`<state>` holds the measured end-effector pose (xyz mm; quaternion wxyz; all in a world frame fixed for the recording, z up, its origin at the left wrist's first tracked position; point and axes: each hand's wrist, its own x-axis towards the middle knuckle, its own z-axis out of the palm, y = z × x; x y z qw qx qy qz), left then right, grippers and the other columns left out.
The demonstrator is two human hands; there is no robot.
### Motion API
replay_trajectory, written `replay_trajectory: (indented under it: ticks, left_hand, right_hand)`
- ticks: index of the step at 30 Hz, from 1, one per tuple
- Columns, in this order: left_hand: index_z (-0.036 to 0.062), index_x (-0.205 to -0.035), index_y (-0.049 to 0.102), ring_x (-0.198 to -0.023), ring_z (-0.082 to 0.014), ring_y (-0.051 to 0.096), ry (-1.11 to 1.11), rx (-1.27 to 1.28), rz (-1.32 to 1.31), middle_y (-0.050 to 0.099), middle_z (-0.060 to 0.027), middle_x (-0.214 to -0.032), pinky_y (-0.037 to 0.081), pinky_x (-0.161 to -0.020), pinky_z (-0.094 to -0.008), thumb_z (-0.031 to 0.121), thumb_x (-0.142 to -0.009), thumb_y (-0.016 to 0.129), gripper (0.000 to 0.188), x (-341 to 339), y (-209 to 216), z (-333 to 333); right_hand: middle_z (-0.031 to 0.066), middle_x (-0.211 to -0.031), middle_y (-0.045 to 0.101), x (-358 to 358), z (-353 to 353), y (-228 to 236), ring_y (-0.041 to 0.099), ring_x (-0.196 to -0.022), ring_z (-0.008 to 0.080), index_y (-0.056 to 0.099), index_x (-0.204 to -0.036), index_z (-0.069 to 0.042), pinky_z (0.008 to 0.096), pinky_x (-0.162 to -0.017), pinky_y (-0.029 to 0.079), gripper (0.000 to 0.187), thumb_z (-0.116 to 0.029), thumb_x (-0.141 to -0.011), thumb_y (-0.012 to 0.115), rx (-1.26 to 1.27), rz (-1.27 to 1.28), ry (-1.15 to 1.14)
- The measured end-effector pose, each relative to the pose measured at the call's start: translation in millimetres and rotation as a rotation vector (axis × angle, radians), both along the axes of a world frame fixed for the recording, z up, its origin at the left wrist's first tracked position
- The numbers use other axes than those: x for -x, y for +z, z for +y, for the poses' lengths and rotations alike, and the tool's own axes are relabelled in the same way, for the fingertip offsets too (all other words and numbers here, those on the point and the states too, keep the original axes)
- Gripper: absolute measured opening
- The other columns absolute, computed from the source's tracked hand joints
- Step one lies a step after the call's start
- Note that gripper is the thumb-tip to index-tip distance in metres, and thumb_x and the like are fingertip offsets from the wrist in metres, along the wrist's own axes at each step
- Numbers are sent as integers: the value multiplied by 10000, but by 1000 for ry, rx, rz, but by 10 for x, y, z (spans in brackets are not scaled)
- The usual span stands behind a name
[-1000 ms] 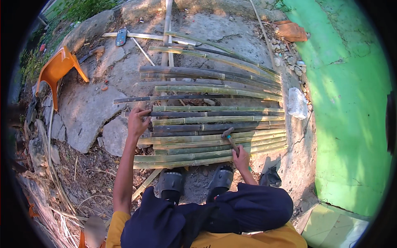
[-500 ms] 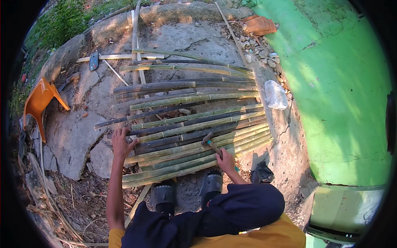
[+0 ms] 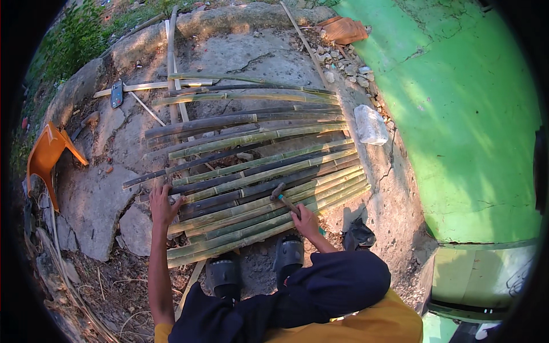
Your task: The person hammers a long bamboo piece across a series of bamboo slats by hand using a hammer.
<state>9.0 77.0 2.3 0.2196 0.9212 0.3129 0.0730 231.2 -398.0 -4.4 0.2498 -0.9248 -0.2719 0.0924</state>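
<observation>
Many long split bamboo slats, some green and some dark, lie side by side across the ground in front of me. My left hand is at the left end of a dark bamboo slat, thumb and fingers closed about it. My right hand grips the wooden handle of a hammer. The hammer's head is over the nearer slats, right of the middle; I cannot tell whether it touches them. A pale green slat forms the near edge of the row, just beyond my shoes.
An orange plastic chair stands at the left. A phone lies on a pale strip at the far left. A white block rests by the slats' right ends, and a black plastic bag lies nearer. Green-painted ground is at the right.
The whole view has shifted slightly, so the scene sits a little further left. My left hand stays on the slat end and my right hand keeps the hammer, both nearly in place.
</observation>
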Motion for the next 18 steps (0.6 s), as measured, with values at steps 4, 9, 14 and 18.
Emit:
replay_trajectory:
  ticks: [4, 9, 14, 18]
  left_hand:
    - [59, -1208, 635, -1159, -383, 553, 3, -34, -63, 620, -157, -1154, 401, -1077, -499, 387, -804, 864, 569, 43, -52, -37]
    - [58, -1220, 625, -1156, -389, 533, 11, -54, -103, 606, -160, -1147, 397, -1073, -509, 379, -822, 849, 559, 46, -111, -60]
    - [55, -1221, 620, -1160, -389, 525, 7, -71, -112, 594, -155, -1156, 388, -1084, -504, 367, -823, 847, 555, 57, -153, -52]
    - [55, -1220, 619, -1163, -387, 523, 9, -66, -123, 590, -153, -1159, 387, -1086, -501, 361, -823, 846, 550, 50, -155, -68]
  right_hand:
    - [190, -866, 691, 28, 34, 21, 677, -807, 465, 580, -1056, -76, 560, -670, 502, 248, -280, -976, 695, -1, 10, -7]
    - [188, -871, 697, 25, 38, 76, 683, -811, 457, 586, -1067, -80, 563, -675, 512, 234, -266, -970, 691, 11, 22, -16]
    - [191, -890, 707, 27, 33, 63, 691, -821, 454, 592, -1075, -83, 569, -686, 524, 225, -251, -961, 689, 20, 24, -27]
    - [195, -883, 708, 23, 14, 44, 692, -814, 458, 592, -1073, -82, 571, -686, 525, 226, -256, -964, 687, 23, 31, -28]
